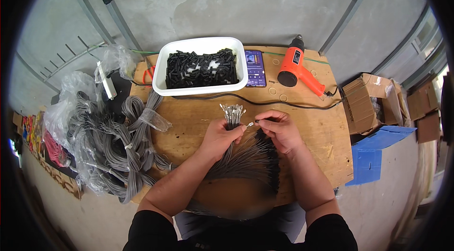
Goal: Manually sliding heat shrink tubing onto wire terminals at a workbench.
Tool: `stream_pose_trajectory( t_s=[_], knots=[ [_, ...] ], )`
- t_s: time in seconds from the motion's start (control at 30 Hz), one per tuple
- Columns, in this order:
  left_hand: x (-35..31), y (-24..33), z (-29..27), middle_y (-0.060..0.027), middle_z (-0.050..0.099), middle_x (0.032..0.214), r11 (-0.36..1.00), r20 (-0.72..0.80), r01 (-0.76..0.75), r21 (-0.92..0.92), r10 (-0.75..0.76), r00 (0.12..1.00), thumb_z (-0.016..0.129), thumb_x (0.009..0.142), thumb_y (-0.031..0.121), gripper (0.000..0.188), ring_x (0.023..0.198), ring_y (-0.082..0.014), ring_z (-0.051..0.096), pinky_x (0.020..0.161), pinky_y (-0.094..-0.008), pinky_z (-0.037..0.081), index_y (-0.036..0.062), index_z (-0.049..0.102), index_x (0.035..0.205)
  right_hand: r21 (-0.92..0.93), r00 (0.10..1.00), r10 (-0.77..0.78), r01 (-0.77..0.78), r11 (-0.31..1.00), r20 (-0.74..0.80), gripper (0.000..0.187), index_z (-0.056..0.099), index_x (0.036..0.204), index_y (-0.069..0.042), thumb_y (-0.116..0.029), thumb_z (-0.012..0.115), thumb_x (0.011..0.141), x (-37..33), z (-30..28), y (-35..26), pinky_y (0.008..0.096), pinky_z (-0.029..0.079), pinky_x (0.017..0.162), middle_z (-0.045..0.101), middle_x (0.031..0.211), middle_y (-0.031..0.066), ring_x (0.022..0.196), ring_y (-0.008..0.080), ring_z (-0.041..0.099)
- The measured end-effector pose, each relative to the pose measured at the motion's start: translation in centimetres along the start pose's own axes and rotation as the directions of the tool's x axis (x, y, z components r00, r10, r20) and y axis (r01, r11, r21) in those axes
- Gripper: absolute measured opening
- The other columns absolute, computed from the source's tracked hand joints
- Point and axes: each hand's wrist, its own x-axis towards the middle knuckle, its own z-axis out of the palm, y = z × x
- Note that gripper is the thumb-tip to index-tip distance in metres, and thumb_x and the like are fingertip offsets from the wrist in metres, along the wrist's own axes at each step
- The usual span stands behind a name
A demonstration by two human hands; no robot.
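My left hand (221,136) is closed round a bundle of thin grey wires (233,114) whose upper ends carry silvery metal terminals. One terminal (250,124) sticks out to the right from between its thumb and finger. Just beside that terminal, my right hand (280,130) pinches a small black sleeve (257,121). Whether the sleeve touches the terminal I cannot tell. Below both hands the grey wires (236,161) fan out over the table, with a row of black sleeves (274,161) along their right ends. A white tub (161,73) full of short black sleeves (201,71) stands beyond my hands.
An orange heat gun (299,69) lies at the back right of the wooden table (317,130), near a phone (255,69) and several rubber bands. A black cable (246,100) crosses the tabletop. Coiled grey wire bundles (123,151) lie left; red-handled pliers (148,75) rest beside the tub. Cardboard boxes (362,104) stand right.
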Motion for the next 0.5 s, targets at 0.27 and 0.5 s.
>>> stream_pose_trajectory(
  t_s=[0.27,0.5],
  knots=[
    [-0.03,-0.04,0.17,-0.0019,0.060,0.072,1.000,-0.020,-0.028,0.002,0.028,0.999,0.068,0.090,0.006,0.009,0.060,-0.0090,0.053,0.055,-0.0246,0.041,-0.0017,0.064,0.087,-0.129,1.000,-0.026,0.026,0.991,-0.001,0.013,0.068,0.099,0.000,-0.002,0.072,0.087,-0.07,0.44,0.17,0.0175,0.037,0.053,0.072,0.085,0.0075,0.061,0.0045,0.052],
    [-0.07,0.18,0.32,-0.0021,0.060,0.071,1.000,-0.036,-0.007,-0.016,0.006,0.999,0.068,0.090,0.005,0.009,0.060,-0.0088,0.053,0.055,-0.0245,0.041,-0.0022,0.064,0.087,-0.128,0.999,-0.043,0.039,0.991,-0.031,0.014,0.068,0.099,0.000,-0.003,0.073,0.086,-0.20,0.44,0.09,0.0184,0.038,0.053,0.072,0.083,0.0073,0.060,0.0045,0.051]
  ],
)
